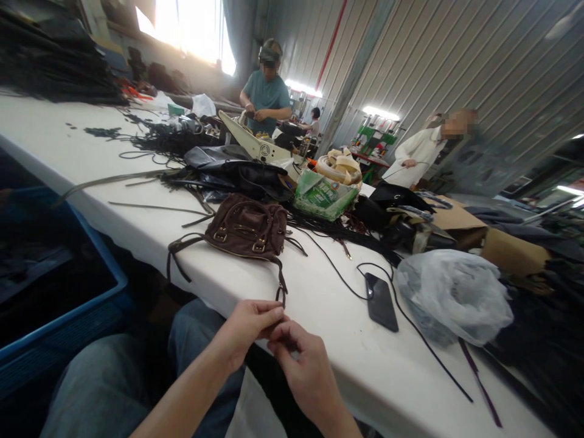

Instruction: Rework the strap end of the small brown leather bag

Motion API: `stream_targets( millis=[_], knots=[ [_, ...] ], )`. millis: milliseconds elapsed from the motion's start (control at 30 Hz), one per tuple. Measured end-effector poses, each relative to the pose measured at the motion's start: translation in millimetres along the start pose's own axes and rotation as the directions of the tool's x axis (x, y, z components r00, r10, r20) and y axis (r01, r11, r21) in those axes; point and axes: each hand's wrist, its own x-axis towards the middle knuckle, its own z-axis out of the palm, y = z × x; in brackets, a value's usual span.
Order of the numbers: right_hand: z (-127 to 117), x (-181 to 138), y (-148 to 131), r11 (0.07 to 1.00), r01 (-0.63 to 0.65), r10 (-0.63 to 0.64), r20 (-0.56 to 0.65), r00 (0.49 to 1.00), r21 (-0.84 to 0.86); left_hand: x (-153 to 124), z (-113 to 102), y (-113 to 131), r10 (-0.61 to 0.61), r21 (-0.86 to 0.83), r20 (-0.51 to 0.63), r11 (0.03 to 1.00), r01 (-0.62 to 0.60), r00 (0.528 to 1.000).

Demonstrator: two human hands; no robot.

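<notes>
A small brown handbag (249,226) with buckles and a zip lies on the white table in front of me. From its right corner a thin brown strap (281,278) runs down over the table's edge to my hands. My left hand (249,325) pinches the strap's end between thumb and fingers. Right beside it, my right hand (298,353) is closed with its fingertips at the same spot; the small part between the fingers is hidden. Another strap (180,249) hangs off the bag's left side over the edge.
On the right lie a black phone (381,302), a cord and a clear plastic bag (454,295). Behind the handbag are black leather pieces (237,170) and a green box (326,194) of rolled strips. A blue crate (109,267) stands low left. Other people work beyond the table.
</notes>
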Motion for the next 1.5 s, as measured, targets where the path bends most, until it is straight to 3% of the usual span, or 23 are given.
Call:
stream_targets(
  millis=[133,267,367,533,633,733,800,933,1033,1100,1167,1233,1300,1400,1500],
  knots=[
    [-2.5,-5.0,-2.6,0.989,0.081,-0.076,0.049,0.996,-0.122,1.6,1.4,0.3,0.032,0.099,0.034,0.994,-0.035,0.999],
    [-11.8,-8.3,-4.9,0.971,0.214,-0.192,0.186,0.964,-0.107,4.2,8.5,-9.4,0.084,0.232,-0.035,0.97,-0.073,0.996],
    [-23.1,-5.9,-3.2,0.961,0.262,-0.23,0.266,0.936,-0.093,-0.6,13.6,-12.6,0.21,0.371,-0.1,0.915,-0.16,0.972],
    [-34.2,6.5,5.2,0.95,0.295,-0.284,0.116,0.952,-0.099,-13.7,19.0,-10.6,0.489,0.607,-0.134,0.728,-0.319,0.862],
    [-32.4,13.6,8.9,0.951,0.309,-0.309,0.061,0.949,0.024,-13.9,15.9,-13.9,0.582,0.636,-0.095,0.66,-0.4,0.808],
    [-28.8,18.7,10.3,0.944,0.277,-0.283,0.011,0.959,0.178,-12.4,9.0,-20.3,0.597,0.606,-0.091,0.668,-0.431,0.797],
    [-26.6,22.2,9.7,0.957,0.207,-0.202,-0.048,0.978,0.203,-13.5,5.7,-24.1,0.599,0.649,-0.077,0.637,-0.416,0.797],
    [-19.3,33.6,4.5,0.98,0.025,0.006,-0.153,0.988,0.199,-18.3,8.1,-27.0,0.605,0.835,0.011,0.433,-0.341,0.796],
    [-10.5,44.6,-1.2,0.98,-0.022,0.062,-0.2,0.978,0.195,-19.5,13.8,-25.9,0.64,0.951,0.086,0.175,-0.254,0.764],
    [-5.8,51.0,-4.9,0.993,0.025,0.006,-0.258,0.966,0.116,-18.9,16.4,-24.7,0.684,0.98,0.167,-0.033,-0.198,0.71],
    [-4.4,56.0,-8.8,0.984,0.146,-0.168,-0.269,0.948,-0.1,-18.0,17.5,-23.9,0.717,0.967,0.255,-0.196,-0.162,0.649],
    [-7.0,60.3,-14.4,0.877,0.275,-0.357,-0.152,0.922,-0.393,-17.2,16.9,-24.4,0.733,0.948,0.311,-0.282,-0.147,0.604],
    [-12.5,65.1,-23.3,0.706,0.344,-0.411,0.037,0.911,-0.619,-16.7,14.9,-26.3,0.742,0.935,0.345,-0.326,-0.14,0.575],
    [-22.3,74.0,-41.6,0.494,0.385,-0.277,0.278,0.92,-0.779,-15.9,10.2,-30.8,0.748,0.911,0.396,-0.395,-0.122,0.533],
    [-30.0,82.8,-58.2,0.361,0.424,-0.114,0.412,0.904,-0.831,-14.4,4.5,-33.5,0.752,0.893,0.434,-0.431,-0.128,0.496]
  ],
)
